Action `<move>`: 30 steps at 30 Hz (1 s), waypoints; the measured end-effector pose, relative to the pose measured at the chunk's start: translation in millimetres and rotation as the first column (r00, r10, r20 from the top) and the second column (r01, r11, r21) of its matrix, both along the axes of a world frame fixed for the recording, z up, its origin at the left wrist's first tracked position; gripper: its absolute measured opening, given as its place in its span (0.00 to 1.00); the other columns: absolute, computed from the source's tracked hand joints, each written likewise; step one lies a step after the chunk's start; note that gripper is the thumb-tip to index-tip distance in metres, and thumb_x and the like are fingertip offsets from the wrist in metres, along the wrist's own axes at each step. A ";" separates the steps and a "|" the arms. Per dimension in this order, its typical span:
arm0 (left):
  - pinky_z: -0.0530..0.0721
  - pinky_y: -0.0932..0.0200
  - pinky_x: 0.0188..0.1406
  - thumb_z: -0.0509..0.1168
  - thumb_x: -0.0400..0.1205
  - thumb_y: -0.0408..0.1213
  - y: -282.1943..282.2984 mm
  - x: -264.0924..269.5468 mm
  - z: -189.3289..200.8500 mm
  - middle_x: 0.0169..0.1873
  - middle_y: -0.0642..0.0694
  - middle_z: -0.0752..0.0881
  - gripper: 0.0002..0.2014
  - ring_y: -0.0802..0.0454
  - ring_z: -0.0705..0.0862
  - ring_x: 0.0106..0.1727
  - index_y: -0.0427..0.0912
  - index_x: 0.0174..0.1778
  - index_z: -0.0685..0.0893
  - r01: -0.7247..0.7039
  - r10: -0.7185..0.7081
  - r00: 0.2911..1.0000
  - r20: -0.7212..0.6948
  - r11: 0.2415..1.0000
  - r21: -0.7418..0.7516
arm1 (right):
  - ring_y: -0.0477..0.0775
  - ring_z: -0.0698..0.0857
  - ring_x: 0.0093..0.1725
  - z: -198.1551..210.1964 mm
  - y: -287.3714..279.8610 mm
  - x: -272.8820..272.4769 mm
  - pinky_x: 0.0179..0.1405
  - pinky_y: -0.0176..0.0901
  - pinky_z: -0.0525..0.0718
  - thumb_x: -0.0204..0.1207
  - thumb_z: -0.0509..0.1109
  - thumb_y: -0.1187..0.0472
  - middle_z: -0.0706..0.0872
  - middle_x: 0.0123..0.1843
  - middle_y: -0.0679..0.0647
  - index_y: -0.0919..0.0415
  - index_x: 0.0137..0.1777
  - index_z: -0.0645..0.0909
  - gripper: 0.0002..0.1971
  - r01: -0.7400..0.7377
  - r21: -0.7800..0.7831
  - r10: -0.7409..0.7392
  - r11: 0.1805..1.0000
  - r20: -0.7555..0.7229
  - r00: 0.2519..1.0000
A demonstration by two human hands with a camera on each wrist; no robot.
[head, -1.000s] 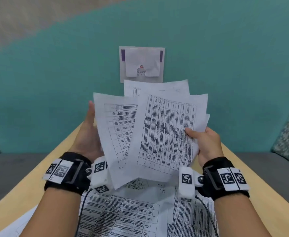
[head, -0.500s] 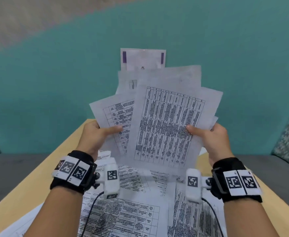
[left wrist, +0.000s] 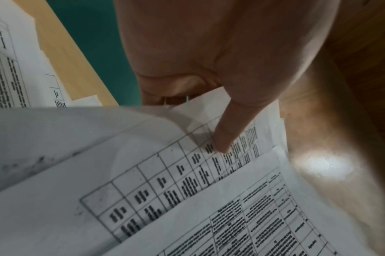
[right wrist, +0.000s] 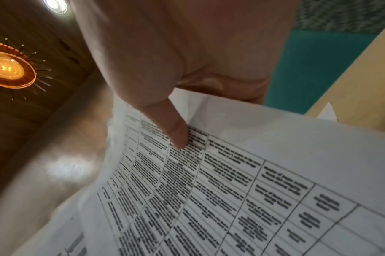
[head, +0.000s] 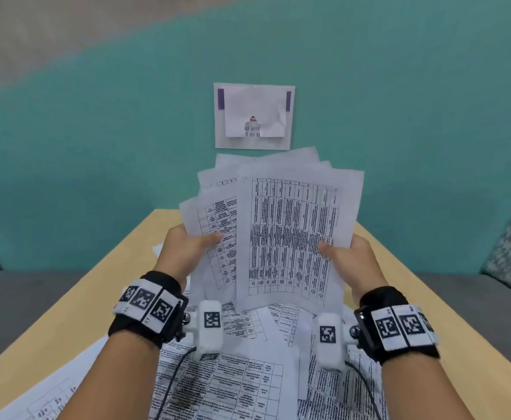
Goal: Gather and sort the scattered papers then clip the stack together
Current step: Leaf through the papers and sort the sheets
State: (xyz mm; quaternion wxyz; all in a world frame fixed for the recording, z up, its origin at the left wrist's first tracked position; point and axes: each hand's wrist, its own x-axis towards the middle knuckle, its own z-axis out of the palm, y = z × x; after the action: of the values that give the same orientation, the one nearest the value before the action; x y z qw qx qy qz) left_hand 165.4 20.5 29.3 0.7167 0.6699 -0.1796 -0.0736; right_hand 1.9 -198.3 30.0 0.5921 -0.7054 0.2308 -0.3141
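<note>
Teal wall (head: pixel 96 177) is seen across the upper half of the head view, with a white notice (head: pixel 253 116) fixed at its centre. A light wooden tabletop (head: pixel 90 298) is seen below it, running from the centre to the lower corners of the frame. Loose printed sheets (head: pixel 236 386) are spread over its lower middle part, overlapping one another. A fanned bundle of papers (head: pixel 290 237) is held raised at the centre of the frame, above the loose sheets; its edges are not aligned. The bundle's left edge is pinched by the left hand (head: pixel 184 250), thumb laid on the printed face. The right edge is gripped by the right hand (head: pixel 351 262), thumb likewise on the front sheet. In both wrist views a thumb is seen pressed on the table print. Black wrist straps with coded white tags are worn on both forearms.
</note>
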 end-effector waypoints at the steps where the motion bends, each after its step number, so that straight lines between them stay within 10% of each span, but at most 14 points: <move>1: 0.91 0.47 0.59 0.76 0.81 0.26 0.0 -0.7 1.7 0.55 0.44 0.95 0.14 0.43 0.94 0.57 0.37 0.63 0.91 -0.006 0.006 1.000 0.007 1.000 -0.023 | 0.64 0.87 0.60 1.0 0.7 -0.5 0.68 0.58 0.82 0.82 0.70 0.69 0.91 0.57 0.54 0.51 0.49 0.84 0.10 0.015 -0.007 -0.015 1.000 0.007 1.000; 8: 0.82 0.54 0.60 0.83 0.76 0.43 2.3 4.4 11.1 0.69 0.45 0.84 0.30 0.46 0.84 0.67 0.43 0.71 0.79 -0.196 0.197 0.978 0.073 0.980 -0.017 | 0.51 0.86 0.53 8.8 1.5 -3.9 0.57 0.48 0.82 0.83 0.71 0.69 0.89 0.54 0.47 0.49 0.48 0.81 0.12 0.008 0.126 -0.022 0.992 0.107 0.994; 13: 0.63 0.30 0.85 0.85 0.71 0.49 -3.9 -1.8 12.6 0.90 0.41 0.58 0.63 0.39 0.62 0.88 0.58 0.91 0.45 -0.218 0.219 0.973 -0.069 0.976 0.015 | 0.53 0.86 0.56 11.7 1.8 -2.3 0.67 0.55 0.74 0.82 0.72 0.70 0.88 0.57 0.52 0.57 0.54 0.80 0.08 0.056 0.340 -0.125 0.939 0.183 0.975; 16: 0.70 0.21 0.77 0.83 0.75 0.46 -13.8 -20.2 16.4 0.84 0.38 0.69 0.54 0.34 0.73 0.80 0.51 0.90 0.55 -0.014 -0.032 0.934 -0.356 0.992 -0.128 | 0.60 0.87 0.63 10.9 6.6 4.4 0.72 0.65 0.78 0.79 0.74 0.68 0.90 0.62 0.56 0.62 0.69 0.81 0.18 0.055 0.447 -0.185 0.893 0.252 0.950; 20: 0.87 0.36 0.65 0.77 0.79 0.36 -24.2 -32.9 18.2 0.55 0.35 0.89 0.21 0.35 0.88 0.57 0.36 0.66 0.83 0.141 -0.292 0.861 -0.416 0.923 -0.357 | 0.65 0.90 0.61 11.5 16.4 8.0 0.66 0.66 0.85 0.81 0.73 0.69 0.92 0.60 0.62 0.67 0.69 0.82 0.17 -0.069 0.505 -0.099 0.860 0.299 0.949; 24: 0.85 0.33 0.71 0.80 0.70 0.23 -24.4 -24.4 18.5 0.67 0.30 0.87 0.39 0.32 0.88 0.68 0.28 0.78 0.75 -0.044 -0.080 0.948 -0.306 0.925 -0.378 | 0.65 0.91 0.57 14.7 23.2 8.8 0.53 0.55 0.88 0.76 0.77 0.68 0.90 0.61 0.66 0.74 0.72 0.79 0.25 -0.169 0.515 0.024 0.841 0.276 0.961; 27: 0.90 0.51 0.55 0.81 0.71 0.24 -9.5 -11.3 23.4 0.63 0.34 0.85 0.31 0.36 0.90 0.60 0.26 0.69 0.78 -0.107 0.049 0.983 -0.175 0.936 -0.335 | 0.56 0.91 0.45 18.3 17.9 3.7 0.43 0.49 0.87 0.72 0.79 0.68 0.91 0.53 0.59 0.74 0.74 0.77 0.30 -0.167 0.491 -0.004 0.855 0.327 0.945; 30: 0.88 0.53 0.47 0.79 0.75 0.22 10.5 -1.5 28.7 0.53 0.42 0.91 0.17 0.43 0.91 0.52 0.36 0.56 0.85 -0.104 0.093 0.994 -0.053 0.956 -0.274 | 0.49 0.89 0.53 21.6 1.9 -8.8 0.57 0.50 0.80 0.73 0.79 0.63 0.91 0.61 0.52 0.57 0.74 0.80 0.28 -0.054 0.453 -0.140 0.890 0.384 0.912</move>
State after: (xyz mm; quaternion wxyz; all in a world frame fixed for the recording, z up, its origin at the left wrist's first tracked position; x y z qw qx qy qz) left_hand 163.9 31.0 58.0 0.8093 0.5699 -0.1402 -0.0255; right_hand -6.9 -196.4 51.5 0.7680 -0.4607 0.1855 -0.4044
